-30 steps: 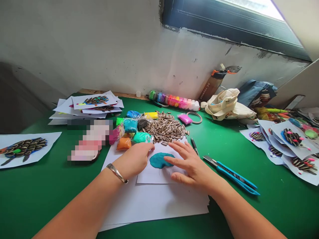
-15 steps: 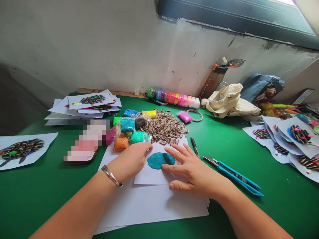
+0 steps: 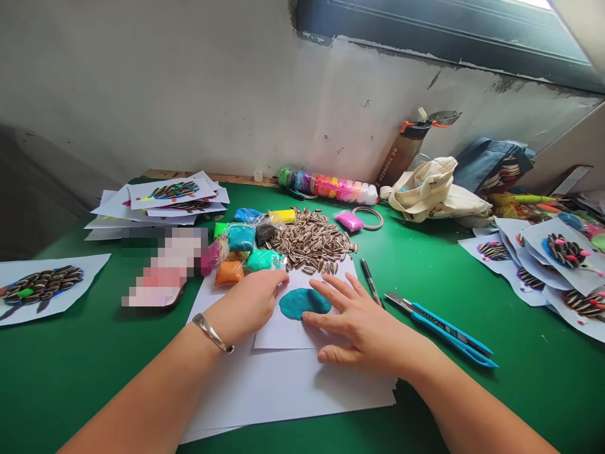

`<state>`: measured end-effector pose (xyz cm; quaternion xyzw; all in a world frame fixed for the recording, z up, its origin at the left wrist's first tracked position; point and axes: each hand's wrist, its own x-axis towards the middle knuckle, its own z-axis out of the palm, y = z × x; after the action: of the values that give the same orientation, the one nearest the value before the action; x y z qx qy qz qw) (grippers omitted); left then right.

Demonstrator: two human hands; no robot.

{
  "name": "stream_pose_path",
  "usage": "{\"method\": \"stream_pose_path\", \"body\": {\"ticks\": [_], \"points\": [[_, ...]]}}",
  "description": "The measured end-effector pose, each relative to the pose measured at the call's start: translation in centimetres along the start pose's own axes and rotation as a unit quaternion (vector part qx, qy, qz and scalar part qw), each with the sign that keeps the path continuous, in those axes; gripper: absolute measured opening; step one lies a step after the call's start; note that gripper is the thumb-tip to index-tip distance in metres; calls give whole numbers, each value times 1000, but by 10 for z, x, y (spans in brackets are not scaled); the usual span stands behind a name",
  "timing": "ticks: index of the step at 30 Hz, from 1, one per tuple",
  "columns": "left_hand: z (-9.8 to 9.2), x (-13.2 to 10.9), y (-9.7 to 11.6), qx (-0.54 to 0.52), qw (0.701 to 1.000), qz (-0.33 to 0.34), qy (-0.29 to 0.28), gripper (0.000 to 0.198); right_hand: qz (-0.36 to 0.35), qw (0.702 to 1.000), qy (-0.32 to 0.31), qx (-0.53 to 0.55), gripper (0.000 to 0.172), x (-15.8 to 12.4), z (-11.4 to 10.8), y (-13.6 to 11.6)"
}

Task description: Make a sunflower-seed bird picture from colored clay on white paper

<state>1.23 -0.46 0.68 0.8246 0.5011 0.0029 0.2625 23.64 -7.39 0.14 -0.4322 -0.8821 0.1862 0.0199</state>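
A flattened patch of teal modelling clay (image 3: 305, 303) lies on a small white paper card (image 3: 283, 334), which sits on a stack of white sheets (image 3: 283, 397). My left hand (image 3: 246, 307), with a silver bangle (image 3: 212, 333) on its wrist, rests on the card with its fingertips at the clay's left edge. My right hand (image 3: 363, 329) lies spread on the card, its fingers and thumb around the clay's right and lower edges. Neither hand holds anything.
A heap of striped sunflower seeds (image 3: 312, 241) and bags of coloured clay (image 3: 241, 238) lie just beyond the hands. A blue craft knife (image 3: 444, 331) and a pen (image 3: 371, 282) lie to the right. Seed-and-clay pictures (image 3: 562, 265) lie at both sides of the green table.
My right hand has slid slightly left, its thumb closer under the clay. The clay patch looks rounder and flatter. The whole view has shifted slightly as my head moved.
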Motion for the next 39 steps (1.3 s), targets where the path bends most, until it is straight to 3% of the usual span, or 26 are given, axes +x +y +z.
{"method": "stream_pose_path", "body": {"ticks": [26, 33, 39], "points": [[-2, -3, 2, -1, 1000, 4, 4, 34, -24, 999, 32, -38, 52, 9, 7, -11], [-2, 0, 2, 8, 1000, 8, -5, 32, 25, 998, 57, 26, 48, -7, -8, 9], [-4, 0, 4, 3, 1000, 1, -4, 32, 22, 999, 11, 34, 51, -10, -10, 14]]}}
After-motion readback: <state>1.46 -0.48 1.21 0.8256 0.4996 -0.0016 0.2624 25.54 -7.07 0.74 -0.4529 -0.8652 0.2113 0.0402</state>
